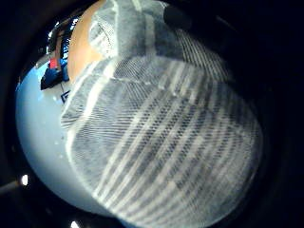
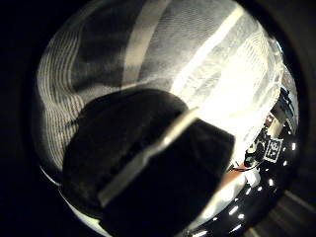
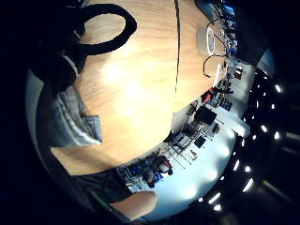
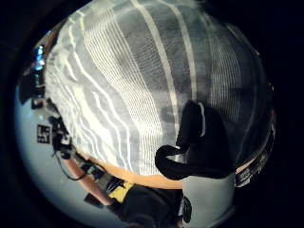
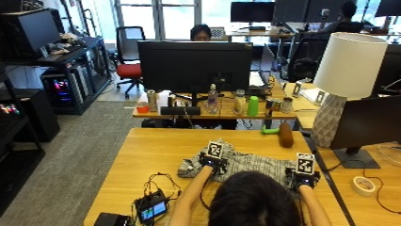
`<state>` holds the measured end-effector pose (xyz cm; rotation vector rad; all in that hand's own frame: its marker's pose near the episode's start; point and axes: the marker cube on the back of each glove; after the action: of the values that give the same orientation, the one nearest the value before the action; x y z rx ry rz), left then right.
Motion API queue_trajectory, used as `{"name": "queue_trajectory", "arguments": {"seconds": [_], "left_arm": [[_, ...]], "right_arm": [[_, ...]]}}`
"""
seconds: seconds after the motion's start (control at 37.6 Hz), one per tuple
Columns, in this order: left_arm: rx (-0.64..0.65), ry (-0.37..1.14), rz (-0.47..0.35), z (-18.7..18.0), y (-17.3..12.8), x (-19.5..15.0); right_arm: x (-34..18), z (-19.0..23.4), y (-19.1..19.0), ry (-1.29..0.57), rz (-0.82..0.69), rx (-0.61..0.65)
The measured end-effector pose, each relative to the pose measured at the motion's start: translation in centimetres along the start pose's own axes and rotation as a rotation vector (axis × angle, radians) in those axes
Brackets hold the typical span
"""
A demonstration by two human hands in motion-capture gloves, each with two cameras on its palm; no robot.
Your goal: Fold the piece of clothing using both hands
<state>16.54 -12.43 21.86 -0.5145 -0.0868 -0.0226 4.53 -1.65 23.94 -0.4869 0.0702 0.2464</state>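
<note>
A grey garment with pale stripes (image 5: pixel 247 165) lies crumpled on the wooden table (image 5: pixel 156 150) just in front of the person. The left hand (image 5: pixel 212 165) is on the garment's left part. Its palm views are filled by the striped cloth (image 1: pixel 161 142), and its gloved thumb (image 2: pixel 143 163) curls onto the cloth (image 2: pixel 197 54). The right hand (image 5: pixel 304 179) is at the garment's right edge. A curled gloved finger (image 4: pixel 199 142) grips the striped cloth (image 4: pixel 133 85) there, and the other right palm view shows curled fingers (image 3: pixel 101 28) beside a cloth edge (image 3: pixel 70 122) on the table.
A small device with a screen and cables (image 5: pixel 153 207) lies at the table's front left. A tape roll (image 5: pixel 362 185), a monitor foot (image 5: pixel 354 160) and a white lamp (image 5: pixel 344 80) stand at the right. A brown cylinder (image 5: pixel 285 134) lies behind the garment.
</note>
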Motion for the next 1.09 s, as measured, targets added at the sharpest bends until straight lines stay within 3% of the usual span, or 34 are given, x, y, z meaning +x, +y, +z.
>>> {"name": "queue_trajectory", "arguments": {"seconds": [0.19,0.4,0.59,0.72,0.82,0.98,1.09], "left_arm": [[0.049,0.014,0.042,-0.9,-0.3,0.4],[-0.054,0.014,0.024,-0.4,0.9,0.3],[-0.05,0.025,0.045,-0.2,1.0,0.4],[-0.01,0.034,0.047,-0.2,0.7,0.5],[-0.068,0.028,0.045,0.1,1.5,0.5],[-0.057,0.029,-0.024,0.5,1.8,0.2],[-0.016,0.02,0.001,0.5,1.6,0.2]], "right_arm": [[-0.7,-0.4,-0.3,0.0,-0.023,0.077],[-0.9,-1.0,-0.9,-0.037,0.029,0.184],[-0.9,-1.4,-1.3,-0.092,0.061,0.272],[-1.1,-1.5,-1.3,-0.107,0.045,0.284],[-1.2,-1.4,-1.1,-0.103,0.028,0.264],[-0.9,-1.5,-1.2,-0.142,0.0,0.255],[-1.0,-1.9,-1.2,-0.144,-0.042,0.24]]}}
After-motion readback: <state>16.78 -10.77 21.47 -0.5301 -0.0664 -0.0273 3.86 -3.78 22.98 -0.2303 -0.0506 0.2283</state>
